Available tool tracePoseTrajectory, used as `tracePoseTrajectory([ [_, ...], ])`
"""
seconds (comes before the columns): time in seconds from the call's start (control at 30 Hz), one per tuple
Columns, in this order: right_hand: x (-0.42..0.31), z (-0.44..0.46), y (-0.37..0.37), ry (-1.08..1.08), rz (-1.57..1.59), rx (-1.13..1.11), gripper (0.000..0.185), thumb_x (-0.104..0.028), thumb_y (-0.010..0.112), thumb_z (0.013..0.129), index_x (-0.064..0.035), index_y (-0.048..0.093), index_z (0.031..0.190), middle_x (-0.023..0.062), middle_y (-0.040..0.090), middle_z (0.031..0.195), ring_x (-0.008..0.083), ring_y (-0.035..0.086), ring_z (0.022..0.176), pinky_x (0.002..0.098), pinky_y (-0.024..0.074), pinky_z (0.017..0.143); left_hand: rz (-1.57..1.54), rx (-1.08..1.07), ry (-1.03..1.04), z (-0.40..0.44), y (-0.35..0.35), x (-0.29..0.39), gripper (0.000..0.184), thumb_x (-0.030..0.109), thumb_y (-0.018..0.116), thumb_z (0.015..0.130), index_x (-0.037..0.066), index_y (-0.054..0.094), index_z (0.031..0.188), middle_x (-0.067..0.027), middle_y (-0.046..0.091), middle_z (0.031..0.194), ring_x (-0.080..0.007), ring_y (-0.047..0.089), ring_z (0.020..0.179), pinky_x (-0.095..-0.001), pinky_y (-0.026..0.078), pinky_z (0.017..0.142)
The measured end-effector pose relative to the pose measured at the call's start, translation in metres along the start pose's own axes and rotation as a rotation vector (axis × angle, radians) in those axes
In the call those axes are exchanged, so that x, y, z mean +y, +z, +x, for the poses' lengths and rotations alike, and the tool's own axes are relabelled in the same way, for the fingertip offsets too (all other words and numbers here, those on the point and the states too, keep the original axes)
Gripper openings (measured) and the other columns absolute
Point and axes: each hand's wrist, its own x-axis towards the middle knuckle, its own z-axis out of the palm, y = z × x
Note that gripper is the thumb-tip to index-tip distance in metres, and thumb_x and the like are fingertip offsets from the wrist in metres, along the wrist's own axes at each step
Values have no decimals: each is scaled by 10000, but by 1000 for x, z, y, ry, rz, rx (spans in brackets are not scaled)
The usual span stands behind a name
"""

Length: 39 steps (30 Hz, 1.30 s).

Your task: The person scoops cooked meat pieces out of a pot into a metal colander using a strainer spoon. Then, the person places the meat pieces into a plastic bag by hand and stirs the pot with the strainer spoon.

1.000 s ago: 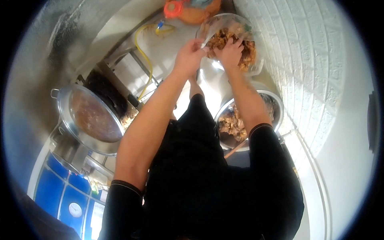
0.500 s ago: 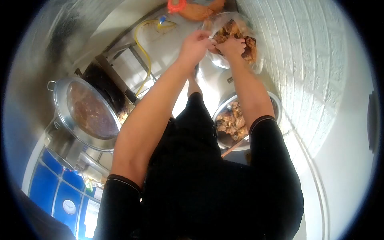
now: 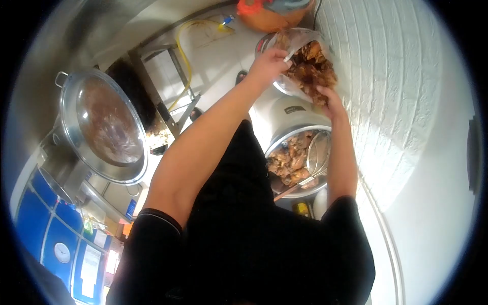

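Observation:
A clear plastic bag (image 3: 331, 48) with browned meat pieces (image 3: 311, 63) in it stands at the top of the view, its mouth spread. My left hand (image 3: 272, 67) is closed on the bag's near left edge. On the bag's right side, low down, my right hand (image 3: 331, 101) is closed round the bag beside the meat; some of its fingers are hidden. Below the hands, a steel pot (image 3: 270, 146) holds more meat pieces (image 3: 288, 161). A wire strainer (image 3: 319, 151) with a wooden handle lies across that pot.
To the left is a wide steel pan (image 3: 140, 170) of brown liquid, with another steel pot (image 3: 63, 170) below it. A yellow hose (image 3: 183, 53) runs over the floor near a metal stand (image 3: 175, 63). A white brick wall (image 3: 391, 101) rises on the right. An orange container (image 3: 274, 19) stands beyond the bag.
My right hand has come out of the bag's mouth and moved down to its right side. My left hand keeps hold of the bag's edge. The strainer has come into sight.

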Motion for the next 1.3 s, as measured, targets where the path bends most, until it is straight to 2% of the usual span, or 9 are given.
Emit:
tracePoseTrajectory([
  [0.2, -5, -56, 24, -169, 495, -98, 891, -214, 786, 746, -69, 406, 1539, 177, 468, 1543, 388, 453, 1424, 576, 426, 1148, -255, 83, 141, -14, -5, -8, 525, 209, 755, 900, 32, 612, 1373, -106, 642, 1323, -207, 615, 1149, -316, 480, 951],
  [0.27, -5, -41, 34, -14, 500, -188, 877, -201, 786, 755, -83, 413, 1540, 154, 490, 1532, 382, 477, 1399, 564, 420, 1151, -453, -92, -217, -18, 0, 18, 474, 280, 767, 907, 36, 669, 1302, -110, 690, 1235, -220, 652, 1107, -355, 514, 939],
  [0.37, -27, -21, 91, -162, 391, -98, 787, -147, 764, 809, -56, 434, 1518, 125, 519, 1511, 345, 492, 1389, 514, 390, 1184, -501, -94, 77, 25, 18, 7, 415, 416, 688, 957, 16, 756, 1045, -79, 752, 994, -218, 719, 915, -347, 556, 884],
  [0.53, -74, -88, 171, -214, 46, -159, 723, -157, 707, 879, -1, 409, 1519, 160, 519, 1492, 316, 506, 1384, 463, 399, 1181, -1038, -292, -95, -48, -34, 34, 377, 391, 611, 1008, 34, 716, 1071, -103, 756, 1079, -234, 723, 1005, -368, 563, 948],
  [0.7, -69, -131, 320, -136, -257, -227, 675, -105, 734, 836, -1, 482, 1454, 126, 637, 1311, 260, 655, 1128, 367, 546, 939, -1172, -44, 100, -178, -149, 27, 459, 475, 542, 1043, 68, 654, 1223, -94, 715, 1163, -236, 686, 1048, -395, 537, 989],
  [0.77, -43, -135, 396, -219, -494, -345, 671, -130, 804, 807, 10, 531, 1404, 84, 670, 1209, 180, 661, 955, 306, 558, 791, -961, 273, 199, -253, -209, 5, 522, 521, 538, 1047, 50, 647, 1246, -91, 712, 1107, -227, 686, 1003, -374, 564, 888],
  [0.93, 1, -139, 551, -758, -1181, -339, 620, -206, 811, 793, 27, 565, 1311, 223, 683, 1221, 345, 693, 1110, 416, 560, 934, -144, 868, 223, -377, -344, -57, 633, 311, 782, 901, -25, 538, 1378, -171, 691, 1122, -243, 700, 932, -361, 580, 850],
  [1.17, 72, -96, 645, -860, -1975, -292, 310, -128, 652, 875, 0, 708, 1152, 197, 648, 1137, 363, 680, 1059, 435, 588, 855, 966, 675, -397, -412, -389, -113, 635, 367, 731, 800, 45, 611, 1334, -282, 675, 1234, -400, 672, 1143, -465, 543, 986],
  [1.3, 118, -68, 633, -915, -1816, 16, 251, -157, 628, 912, -15, 736, 1089, 182, 664, 1136, 335, 668, 1048, 438, 567, 806, 923, 561, -310, -408, -377, -117, 524, 352, 744, 782, 183, 719, 1278, -159, 733, 1213, -364, 672, 1169, -476, 538, 988],
])
